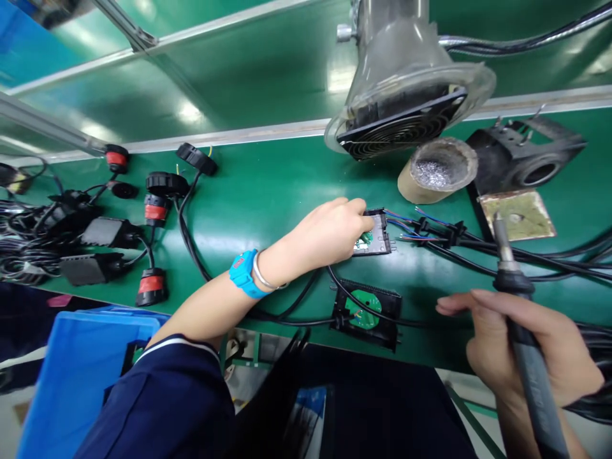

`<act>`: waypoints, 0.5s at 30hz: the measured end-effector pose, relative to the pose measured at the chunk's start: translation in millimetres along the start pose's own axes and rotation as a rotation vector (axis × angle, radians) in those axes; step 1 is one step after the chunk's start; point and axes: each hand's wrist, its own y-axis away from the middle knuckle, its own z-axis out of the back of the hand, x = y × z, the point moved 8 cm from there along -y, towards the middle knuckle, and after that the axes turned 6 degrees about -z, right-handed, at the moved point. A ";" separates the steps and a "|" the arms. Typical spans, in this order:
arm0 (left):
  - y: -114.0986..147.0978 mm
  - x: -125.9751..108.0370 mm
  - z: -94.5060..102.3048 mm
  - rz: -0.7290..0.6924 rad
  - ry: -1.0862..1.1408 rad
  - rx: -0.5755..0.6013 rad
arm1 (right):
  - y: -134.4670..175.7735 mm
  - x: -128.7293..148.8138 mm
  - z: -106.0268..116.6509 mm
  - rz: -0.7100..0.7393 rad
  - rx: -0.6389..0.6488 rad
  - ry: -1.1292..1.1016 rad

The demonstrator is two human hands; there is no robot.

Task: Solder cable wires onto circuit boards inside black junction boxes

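My left hand [335,229] is closed, fingers curled down over a black rectangular housing [386,234] with a green circuit board [365,241] in it. The hand covers part of the board, and what its fingertips grip is hidden. My right hand [530,347] is wrapped round the grey handle of a soldering iron [519,306], its tip pointing up and away, close to a yellowish sponge pad [519,213]. Nearer me lies a second open black housing [392,306] with a round green board [366,309] and a black cable. Thin coloured wires [406,226] lie right of the first housing.
A fume extractor hood [406,95] with a black fan overhangs the back. Below it stand a cardboard cup of solder bits [437,172] and a black iron stand [526,153]. Cables with red-black connectors [153,287] fill the left. A blue crate [86,370] sits below the table edge.
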 end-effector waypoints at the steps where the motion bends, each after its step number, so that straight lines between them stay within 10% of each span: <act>1: -0.1 -0.1 0.0 0.001 -0.002 0.002 | 0.9 -3.0 -2.3 0.017 0.060 -0.008; 10: -2.0 -4.6 2.0 0.004 -0.044 0.035 | 11.2 3.3 7.6 0.065 -0.110 0.023; 15: 10.5 -2.7 12.8 0.058 0.026 -0.036 | 20.5 10.8 -5.9 0.379 0.099 0.120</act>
